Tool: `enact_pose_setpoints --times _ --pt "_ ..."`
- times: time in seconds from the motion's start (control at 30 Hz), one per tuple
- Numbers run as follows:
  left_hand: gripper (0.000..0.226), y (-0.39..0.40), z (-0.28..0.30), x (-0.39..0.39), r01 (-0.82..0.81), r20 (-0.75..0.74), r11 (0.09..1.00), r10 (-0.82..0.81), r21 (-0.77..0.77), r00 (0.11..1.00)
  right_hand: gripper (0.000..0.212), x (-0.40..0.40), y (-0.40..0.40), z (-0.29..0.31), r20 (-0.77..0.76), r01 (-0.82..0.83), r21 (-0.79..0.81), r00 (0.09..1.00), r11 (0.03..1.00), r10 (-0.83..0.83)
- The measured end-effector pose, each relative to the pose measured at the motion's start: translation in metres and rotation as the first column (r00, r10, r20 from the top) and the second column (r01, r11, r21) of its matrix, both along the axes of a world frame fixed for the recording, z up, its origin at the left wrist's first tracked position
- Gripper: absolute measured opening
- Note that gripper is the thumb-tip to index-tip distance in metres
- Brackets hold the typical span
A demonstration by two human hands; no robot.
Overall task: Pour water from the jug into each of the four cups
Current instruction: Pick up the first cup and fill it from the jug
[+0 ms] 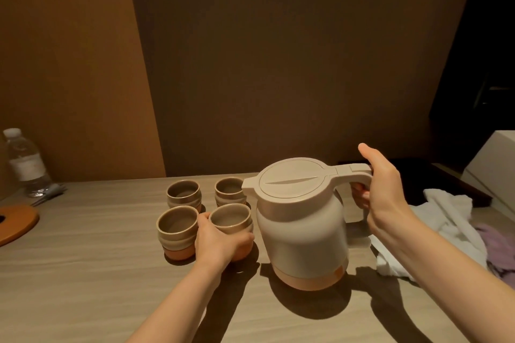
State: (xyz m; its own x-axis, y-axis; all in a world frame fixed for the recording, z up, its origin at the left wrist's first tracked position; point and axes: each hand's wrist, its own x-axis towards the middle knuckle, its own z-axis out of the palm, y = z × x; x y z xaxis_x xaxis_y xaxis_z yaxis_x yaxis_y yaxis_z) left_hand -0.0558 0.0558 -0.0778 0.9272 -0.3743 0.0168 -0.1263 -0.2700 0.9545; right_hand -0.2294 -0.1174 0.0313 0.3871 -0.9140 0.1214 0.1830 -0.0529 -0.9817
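Observation:
A beige jug (302,228) with a closed lid and an orange base stands upright on the wooden table (83,273). My right hand (381,189) grips its handle, thumb raised above it. Left of the jug, several beige cups with orange bases stand in a square: the near-right cup (231,217), the near-left cup (177,228), the far-left cup (184,193) and the far-right cup (229,189). My left hand (218,242) holds the near-right cup around its lower half. The jug's spout points toward the far-right cup.
A clear water bottle (25,161) stands at the far left, with an orange wooden board (16,221) in front of it. White and purple cloths (451,220) lie right of the jug. A white box (493,164) sits at the far right.

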Motion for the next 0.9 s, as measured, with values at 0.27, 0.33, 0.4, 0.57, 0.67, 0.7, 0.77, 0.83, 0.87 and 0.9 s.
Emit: enact_pose_setpoints --times 0.27,0.33,0.4,0.57,0.67,0.7,0.77,0.83,0.87,0.9 --pt "0.099 0.02 0.041 0.005 -0.012 0.314 0.97 -0.067 0.242 0.947 0.047 0.004 0.006 0.006 -0.036 -0.013 -0.013 0.999 1.0 0.012" --pt "0.099 0.026 0.05 0.008 -0.005 0.388 0.956 -0.115 0.295 0.915 0.048 0.003 0.007 0.005 -0.037 -0.014 -0.016 0.999 1.0 0.013" --pt "0.097 0.033 0.057 0.009 0.038 0.404 0.947 -0.172 0.318 0.898 0.048 0.002 0.008 0.005 -0.038 -0.023 -0.02 0.999 1.0 0.023" --pt "0.097 0.05 0.068 0.014 0.092 0.439 0.934 -0.248 0.345 0.864 0.048 0.004 0.014 0.005 -0.044 -0.052 -0.024 0.998 0.998 0.051" --pt "0.095 0.057 0.072 0.013 0.092 0.457 0.931 -0.257 0.352 0.851 0.048 0.006 0.019 0.005 -0.056 -0.058 -0.033 0.997 0.998 0.056" --pt "0.095 0.058 0.073 0.012 0.095 0.465 0.928 -0.266 0.359 0.845 0.048 0.006 0.019 0.005 -0.061 -0.059 -0.034 0.997 0.998 0.056" --pt "0.094 0.061 0.074 0.011 0.101 0.485 0.922 -0.286 0.373 0.826 0.048 0.008 0.021 0.005 -0.076 -0.065 -0.033 0.995 0.997 0.063" --pt "0.094 0.063 0.076 0.011 0.098 0.513 0.919 -0.299 0.383 0.805 0.048 0.009 0.023 0.004 -0.088 -0.074 -0.026 0.994 0.997 0.071" --pt "0.095 0.064 0.077 0.011 0.096 0.523 0.917 -0.304 0.387 0.796 0.048 0.009 0.023 0.004 -0.093 -0.079 -0.022 0.993 0.997 0.077" --pt "0.095 0.065 0.078 0.011 0.095 0.528 0.914 -0.309 0.393 0.791 0.048 0.01 0.024 0.004 -0.097 -0.082 -0.019 0.992 0.996 0.08"
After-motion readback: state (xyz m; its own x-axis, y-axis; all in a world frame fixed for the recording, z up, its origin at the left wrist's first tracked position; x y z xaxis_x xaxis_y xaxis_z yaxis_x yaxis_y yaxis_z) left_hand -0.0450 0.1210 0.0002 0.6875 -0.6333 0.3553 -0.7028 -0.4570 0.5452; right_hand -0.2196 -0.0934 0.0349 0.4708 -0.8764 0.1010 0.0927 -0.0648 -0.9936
